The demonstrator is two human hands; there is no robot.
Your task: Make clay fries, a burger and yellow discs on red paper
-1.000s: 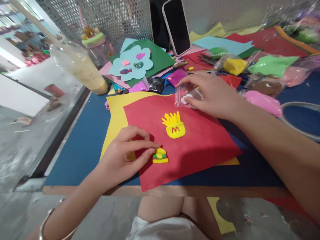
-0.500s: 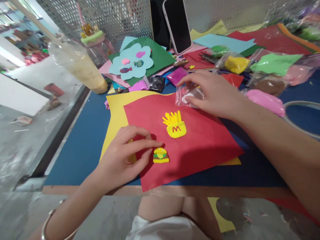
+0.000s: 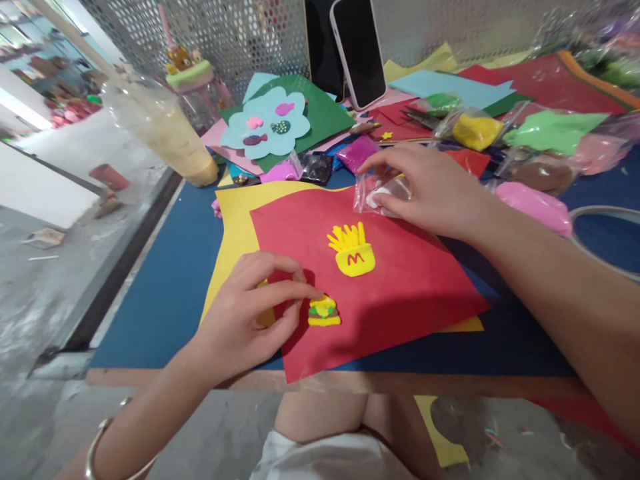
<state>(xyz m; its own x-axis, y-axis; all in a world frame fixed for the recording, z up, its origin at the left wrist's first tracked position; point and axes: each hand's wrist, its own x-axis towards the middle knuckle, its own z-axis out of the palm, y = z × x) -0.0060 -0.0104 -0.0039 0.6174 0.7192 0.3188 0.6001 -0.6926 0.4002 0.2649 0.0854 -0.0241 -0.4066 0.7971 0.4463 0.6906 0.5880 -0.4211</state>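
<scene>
Thumb and forefinger apart, the left hand (image 3: 249, 308) has lowered a fingertip back onto the burger (image 3: 325, 313), apparently still shaping its bun.

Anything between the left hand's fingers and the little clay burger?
Nothing visible: the left hand's fingertip is at the clay burger's top edge, though contact is unclear. The yellow clay fries lie farther back and right, out of the way.
</scene>
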